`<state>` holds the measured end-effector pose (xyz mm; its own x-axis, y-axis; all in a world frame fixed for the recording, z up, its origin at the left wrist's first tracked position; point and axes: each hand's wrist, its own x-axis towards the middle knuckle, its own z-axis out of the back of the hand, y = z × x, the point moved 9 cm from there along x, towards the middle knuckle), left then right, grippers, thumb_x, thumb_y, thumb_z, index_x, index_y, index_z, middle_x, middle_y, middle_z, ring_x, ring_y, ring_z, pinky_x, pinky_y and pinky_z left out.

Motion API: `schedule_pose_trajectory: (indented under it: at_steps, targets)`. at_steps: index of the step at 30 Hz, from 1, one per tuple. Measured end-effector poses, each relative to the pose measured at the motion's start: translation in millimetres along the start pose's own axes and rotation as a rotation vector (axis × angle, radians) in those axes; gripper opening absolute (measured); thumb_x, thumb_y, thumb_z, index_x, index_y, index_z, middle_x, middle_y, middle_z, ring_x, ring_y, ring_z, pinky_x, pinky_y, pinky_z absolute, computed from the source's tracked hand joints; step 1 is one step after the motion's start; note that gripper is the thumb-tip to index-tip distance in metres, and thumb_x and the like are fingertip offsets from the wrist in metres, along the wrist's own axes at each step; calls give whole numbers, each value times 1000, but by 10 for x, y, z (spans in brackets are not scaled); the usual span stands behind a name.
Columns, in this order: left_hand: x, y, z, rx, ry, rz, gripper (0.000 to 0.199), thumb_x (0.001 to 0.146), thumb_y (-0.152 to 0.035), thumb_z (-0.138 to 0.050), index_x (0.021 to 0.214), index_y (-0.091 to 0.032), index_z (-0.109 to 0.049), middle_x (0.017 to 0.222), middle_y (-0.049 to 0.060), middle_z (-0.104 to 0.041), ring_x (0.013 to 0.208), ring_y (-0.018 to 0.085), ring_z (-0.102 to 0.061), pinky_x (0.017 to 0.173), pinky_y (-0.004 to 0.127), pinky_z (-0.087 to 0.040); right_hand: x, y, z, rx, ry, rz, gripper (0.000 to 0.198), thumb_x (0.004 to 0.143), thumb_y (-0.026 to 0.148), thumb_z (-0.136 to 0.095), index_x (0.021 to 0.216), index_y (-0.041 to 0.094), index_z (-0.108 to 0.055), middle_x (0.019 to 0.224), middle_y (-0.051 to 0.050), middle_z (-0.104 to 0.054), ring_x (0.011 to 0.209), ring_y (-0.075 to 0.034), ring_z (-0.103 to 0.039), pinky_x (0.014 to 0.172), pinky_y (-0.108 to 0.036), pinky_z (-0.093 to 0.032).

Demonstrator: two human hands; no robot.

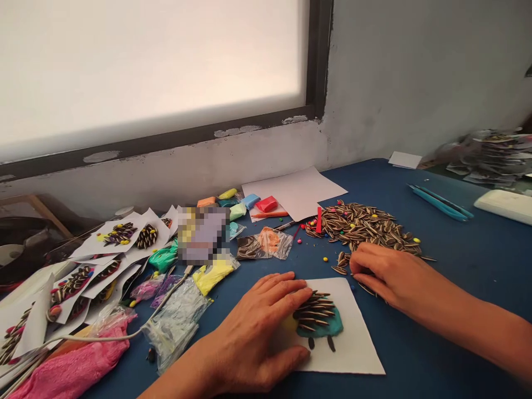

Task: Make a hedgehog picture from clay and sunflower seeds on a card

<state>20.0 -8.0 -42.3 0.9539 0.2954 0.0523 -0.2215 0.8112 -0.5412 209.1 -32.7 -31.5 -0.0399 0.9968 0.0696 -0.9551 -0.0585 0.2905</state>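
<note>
On the left, paper cards point(93, 247) bearing striped seeds overlap in a heap; in front of them lies bagged pink clay point(78, 366), a white cable point(132, 335) running past it; next come a green packet point(164, 257), a clear wrapper point(178, 318) and yellow clay point(214, 275), with a pixelated object just behind. The left hand point(266, 327) lies spread on a white card point(357, 343), gripping nothing; on that card, beside its fingers, sits a teal clay shape point(324, 331) with striped seeds point(315, 311) set in it, two dark pieces point(331, 343) below; farther back on the blue tabletop point(461, 277) are a red packet point(266, 204) and a blank sheet point(305, 188). The right hand point(386, 274) is curled narrow at the near edge of a seed pile point(361, 219); I cannot tell whether it holds a seed; farther right rest blue tweezers point(440, 203), then a white case point(505, 205).
</note>
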Motion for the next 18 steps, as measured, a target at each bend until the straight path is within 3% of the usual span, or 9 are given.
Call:
schedule_pose_trajectory:
  at_steps: [4, 11, 18]
  targets:
    - [-1, 1, 6, -2, -16, 4, 71, 85, -31, -67, 150, -15, -44, 155, 15, -47, 148, 32, -38, 123, 53, -30, -20, 48, 57, 25, -47, -14, 24, 98, 30, -40, 82, 24, -56, 84, -5, -66, 72, -21, -65, 63, -34, -47]
    - [-1, 29, 4, 13, -40, 11, 72, 84, -34, -68, 150, -15, -43, 156, 16, -46, 149, 34, -35, 122, 55, -30, -47, 70, 110, 131, -120, -13, 26, 100, 30, -41, 96, 24, -66, 99, -6, -71, 88, -22, -68, 76, -38, -50]
    - [1, 49, 1, 20, -45, 9, 72, 85, -37, -68, 149, -13, -44, 155, 17, -46, 150, 35, -34, 123, 56, -28, -98, 367, 154, 320, -127, 64, 23, 100, 33, -52, 86, 25, -68, 84, 0, -66, 69, -14, -60, 63, -28, -45]
